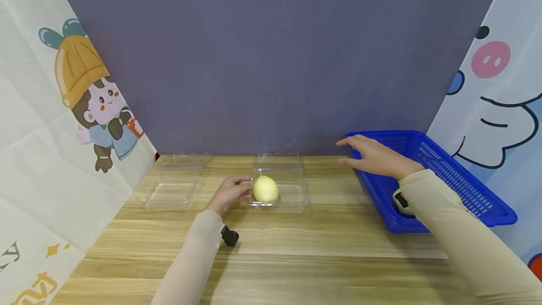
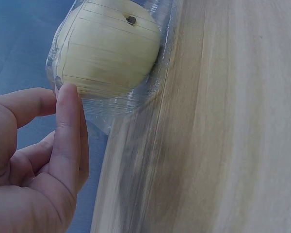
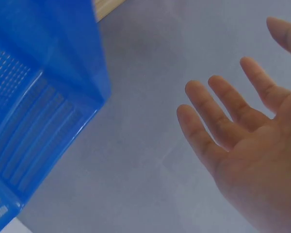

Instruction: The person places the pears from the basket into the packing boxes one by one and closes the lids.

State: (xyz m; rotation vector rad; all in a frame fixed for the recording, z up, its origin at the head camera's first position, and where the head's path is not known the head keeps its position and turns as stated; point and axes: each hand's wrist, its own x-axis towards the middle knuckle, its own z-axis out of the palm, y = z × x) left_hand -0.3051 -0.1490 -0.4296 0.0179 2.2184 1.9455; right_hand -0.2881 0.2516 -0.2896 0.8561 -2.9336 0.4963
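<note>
A pale yellow pear (image 1: 266,189) sits in the left part of an opened clear plastic clamshell box (image 1: 292,196) on the table. With thumb and fingertips, my left hand (image 1: 230,193) pinches the box's left edge, right beside the pear. The left wrist view shows these fingertips (image 2: 68,97) at the plastic rim, with the pear (image 2: 106,46) behind the clear wall. My right hand (image 1: 372,154) is raised over the left rim of a blue basket (image 1: 381,206), holding nothing. Its fingers (image 3: 203,131) are spread and fairly straight in the right wrist view.
Another opened clear clamshell box (image 1: 171,194) lies on the left of the wooden table (image 1: 279,267). Pale rounded things in the basket are mostly hidden by my right forearm. A grey-blue panel (image 1: 271,60) stands behind the table, with printed sheets at both sides.
</note>
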